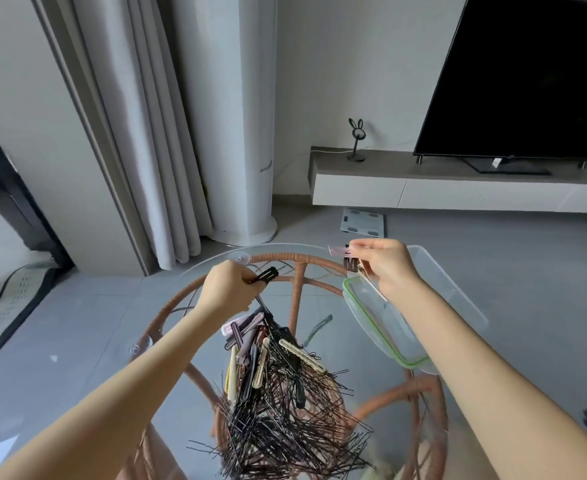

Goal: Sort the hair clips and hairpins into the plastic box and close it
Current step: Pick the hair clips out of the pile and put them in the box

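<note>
left hand raised, gripping black clip; right hand pinching pink clip above plastic box.

The left hand swallows the near end of a black clip. The right hand covers much of its bunch of clips, so there's no counting them. Its forearm crosses the plastic box and lid. The hairpin pile runs off the bottom edge, and the television is cropped top and right.

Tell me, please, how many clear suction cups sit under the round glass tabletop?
2 suction cups: one at the far rim by the left hand, one at the left rim; others may be hidden.
</note>
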`<state>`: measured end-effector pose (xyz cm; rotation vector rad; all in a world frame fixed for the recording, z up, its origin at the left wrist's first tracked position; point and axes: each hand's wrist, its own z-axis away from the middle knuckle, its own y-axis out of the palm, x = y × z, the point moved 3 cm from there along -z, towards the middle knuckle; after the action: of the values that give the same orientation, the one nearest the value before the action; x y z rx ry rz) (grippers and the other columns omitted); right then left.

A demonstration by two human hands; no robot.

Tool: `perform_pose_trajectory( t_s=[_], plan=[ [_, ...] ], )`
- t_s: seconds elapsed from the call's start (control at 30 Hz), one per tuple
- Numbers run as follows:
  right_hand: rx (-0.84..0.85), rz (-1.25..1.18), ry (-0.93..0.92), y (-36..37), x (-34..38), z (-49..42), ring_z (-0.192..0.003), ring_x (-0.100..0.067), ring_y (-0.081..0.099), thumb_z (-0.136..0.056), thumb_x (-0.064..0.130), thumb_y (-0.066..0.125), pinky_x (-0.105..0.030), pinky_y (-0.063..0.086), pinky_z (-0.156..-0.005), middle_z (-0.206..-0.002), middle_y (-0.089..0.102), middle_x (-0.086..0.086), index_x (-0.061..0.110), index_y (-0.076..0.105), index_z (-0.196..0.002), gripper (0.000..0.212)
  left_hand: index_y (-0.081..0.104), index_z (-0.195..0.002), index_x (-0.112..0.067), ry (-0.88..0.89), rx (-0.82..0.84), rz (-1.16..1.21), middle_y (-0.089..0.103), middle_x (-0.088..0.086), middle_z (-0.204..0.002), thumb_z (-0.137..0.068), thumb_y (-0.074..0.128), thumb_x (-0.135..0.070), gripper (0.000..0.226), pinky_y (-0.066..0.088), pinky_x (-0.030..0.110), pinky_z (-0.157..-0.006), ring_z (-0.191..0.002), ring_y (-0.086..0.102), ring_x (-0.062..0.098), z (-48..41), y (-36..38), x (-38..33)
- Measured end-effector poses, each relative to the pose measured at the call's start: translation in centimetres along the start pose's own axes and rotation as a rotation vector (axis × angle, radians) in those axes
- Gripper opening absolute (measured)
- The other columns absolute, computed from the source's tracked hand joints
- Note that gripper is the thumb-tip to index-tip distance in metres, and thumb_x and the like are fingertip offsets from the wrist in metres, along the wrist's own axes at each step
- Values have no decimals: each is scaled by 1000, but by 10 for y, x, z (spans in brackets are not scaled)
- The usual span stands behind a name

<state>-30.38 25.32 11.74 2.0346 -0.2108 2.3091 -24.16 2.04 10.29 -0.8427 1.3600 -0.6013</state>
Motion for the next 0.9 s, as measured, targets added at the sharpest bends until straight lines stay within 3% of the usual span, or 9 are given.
perform_pose_trajectory(
  t_s=[0.13, 0.27, 0.33, 0.43, 0.5, 0.57, 0.63, 0.73, 0.9],
  plan=[
    [-214, 3, 45, -55, -2, -34, -56, -16, 51, -77, -4, 66, -24, 40, -52, -75, 64, -12, -7, 66, -96, 20, 67, -63, -8, 70, 51, 58, 61, 6, -56, -84, 60, -21, 25, 43, 20, -48, -42, 54, 16, -4, 12, -37],
    [-379, 191, 69, -92, -20, -62, -73, -19, 53, -78, -3, 58, -33, 41, -62, -82, 63, -15, -10, 67, -89, 16, 71, -71, -8, 137, 119, 95, 62, 4, -57, -84, 60, -21, 21, 39, 14, -41, -41, 54, 10, -15, 41, -82],
    [-326, 290, 133, -95, -30, -72, -65, -23, 55, -81, -3, 51, -38, 47, -65, -74, 57, -15, -6, 63, -80, 12, 73, -79, -7, 151, 147, 123, 64, 5, -58, -85, 59, -22, 21, 40, 14, -43, -39, 53, 7, -23, 55, -105],
    [-165, 255, 271, -90, -39, -75, -59, -24, 55, -87, -4, 43, -42, 53, -71, -68, 54, -14, 1, 55, -89, 12, 68, -70, -1, 168, 187, 117, 65, 10, -59, -86, 57, -23, 29, 44, 20, -50, -44, 55, 16, -36, 75, -139],
    [-77, 280, 344, -89, -42, -76, -63, -22, 56, -90, -1, 38, -32, 53, -58, -68, 50, -13, 6, 50, -85, 14, 62, -62, -6, 178, 191, 70, 60, 7, -54, -85, 56, -22, 28, 42, 20, -47, -42, 51, 16, -46, 90, -160],
    [-34, 320, 354, -92, -45, -78, -48, -16, 48, -90, -1, 34, -23, 45, -41, -60, 41, -9, 9, 46, -70, 25, 62, -67, -5, 180, 204, 2, 59, 8, -58, -83, 56, -15, 20, 46, 25, -54, -52, 54, 23, -56, 107, -176],
    [-103, 371, 288, -102, -46, -81, -50, -21, 51, -86, -2, 40, -30, 52, -51, -58, 49, -12, 4, 53, -69, 23, 55, -64, -4, 183, 240, -94, 52, 5, -57, -82, 54, -7, 18, 46, 29, -62, -66, 53, 27, -62, 124, -187],
    [-211, 475, 139, -118, -45, -80, -75, -39, 65, -77, -1, 43, -50, 55, -79, -77, 66, -27, -7, 63, -81, 21, 44, -56, -10, 228, 316, -212, 49, 3, -64, -81, 51, -3, 27, 42, 27, -67, -74, 48, 25, -66, 141, -195],
    [-160, 559, -37, -113, -31, -58, -92, -37, 64, -76, -3, 41, -50, 52, -86, -95, 69, -25, -1, 68, -84, 28, 68, -90, -8, 265, 287, -74, 60, 6, -88, -82, 54, 0, 18, 50, 29, -78, -78, 58, 25, -68, 119, -182]
  ],
)
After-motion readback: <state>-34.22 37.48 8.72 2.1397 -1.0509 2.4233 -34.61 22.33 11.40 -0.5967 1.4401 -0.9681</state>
